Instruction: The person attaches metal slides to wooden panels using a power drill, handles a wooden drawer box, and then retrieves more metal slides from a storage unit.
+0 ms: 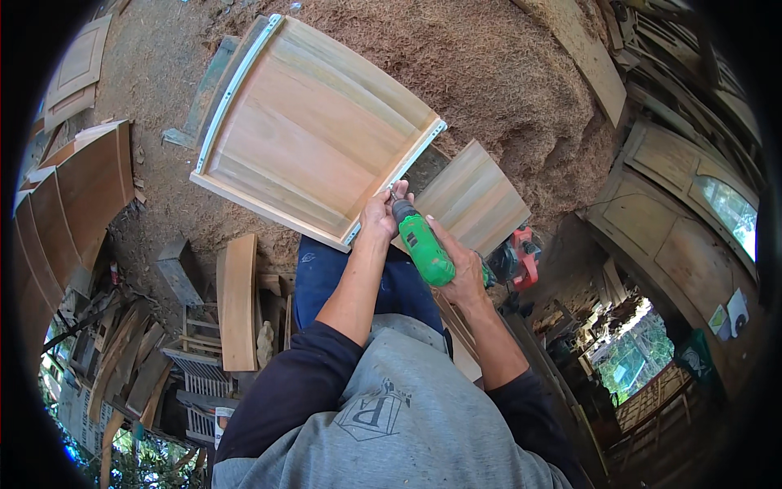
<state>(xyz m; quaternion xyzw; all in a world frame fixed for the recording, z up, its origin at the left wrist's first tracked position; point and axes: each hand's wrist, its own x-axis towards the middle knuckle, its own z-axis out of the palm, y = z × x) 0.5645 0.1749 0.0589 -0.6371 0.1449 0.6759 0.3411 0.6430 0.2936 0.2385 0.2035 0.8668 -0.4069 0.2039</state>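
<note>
A wooden drawer [314,122] lies over my knees, its flat panel facing up. White metal drawer slides run along two opposite edges, one on the left [236,85] and one on the right [421,147]. My right hand [466,275] is wrapped round a green power drill [432,254], whose chuck points at the right slide. Beside the chuck, the fingers of my left hand [379,216] are closed at the slide. What they pinch, if anything, is too small to make out. The fingers and chuck hide the drill's tip.
To the right of the drawer is a wooden panel [481,200], with a red and black power tool [521,259] near its lower corner. Sawdust [505,81] covers the ground ahead. Wood scraps [130,359] and a leaning board [239,301] stand at left; large wooden doors [652,216] at right.
</note>
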